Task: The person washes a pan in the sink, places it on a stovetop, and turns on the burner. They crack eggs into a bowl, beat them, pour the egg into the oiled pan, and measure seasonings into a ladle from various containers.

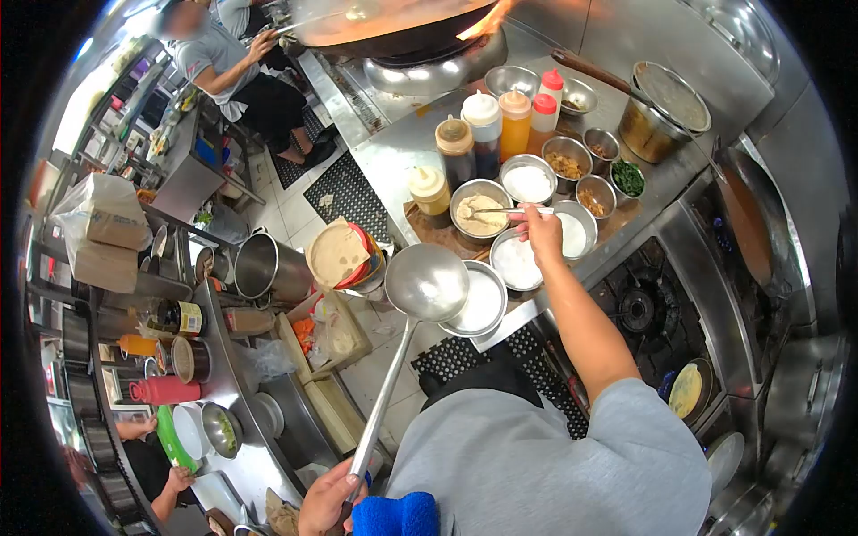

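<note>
My right hand [539, 234] pinches the handle of a small metal spoon [500, 212], whose bowl end rests in the pale yellow powder of a metal bowl [479, 214]. White powder fills the bowls around it, such as one [518, 259] just below my right hand. At the lower middle, my left hand [331, 500] is closed round the long handle of a metal ladle [427, 282]. The ladle's large bowl hangs over the left part of another bowl of white powder [483, 299]. A blue cloth [396, 515] lies beside my left hand.
Squeeze bottles [515, 121] and small bowls of toppings [567, 161] stand on the counter beyond. A large wok [384, 31] with flame beside it is at the top. Burners [636, 308] are at right. A co-worker [223, 76] stands at upper left; another person's hands [179, 480] show at lower left.
</note>
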{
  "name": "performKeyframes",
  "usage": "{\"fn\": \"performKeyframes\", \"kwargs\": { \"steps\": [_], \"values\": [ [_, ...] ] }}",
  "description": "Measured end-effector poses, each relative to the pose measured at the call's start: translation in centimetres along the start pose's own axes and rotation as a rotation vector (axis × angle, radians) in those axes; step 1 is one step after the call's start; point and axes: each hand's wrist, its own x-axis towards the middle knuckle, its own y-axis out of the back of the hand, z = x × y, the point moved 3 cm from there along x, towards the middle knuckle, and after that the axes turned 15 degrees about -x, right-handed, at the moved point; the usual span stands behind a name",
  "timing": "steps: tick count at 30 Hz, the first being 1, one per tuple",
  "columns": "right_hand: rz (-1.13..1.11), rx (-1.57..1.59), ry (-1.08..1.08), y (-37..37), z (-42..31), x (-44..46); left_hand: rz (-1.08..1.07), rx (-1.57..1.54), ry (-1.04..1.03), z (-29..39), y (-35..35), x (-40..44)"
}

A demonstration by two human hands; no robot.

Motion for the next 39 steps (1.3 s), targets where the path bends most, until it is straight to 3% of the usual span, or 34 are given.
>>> {"fn": "performKeyframes", "kwargs": {
  "steps": [16,24,34,39],
  "values": [
    [-0.027,0.133,-0.034,1.5,0.5,-1.2,0.022,-0.010,-0.004,0.0,0.4,1.0],
    [-0.048,0.321,-0.119,2.3,1.2,-1.3,-0.087,-0.039,0.038,-0.3,0.8,2.1],
    [-0.052,0.362,-0.134,3.6,0.7,-2.7,-0.064,-0.043,0.034,0.4,0.2,3.4],
    [-0.063,0.370,-0.122,4.6,0.3,-3.6,-0.163,-0.067,-0.002,0.4,0.1,4.8]
  ]
}}
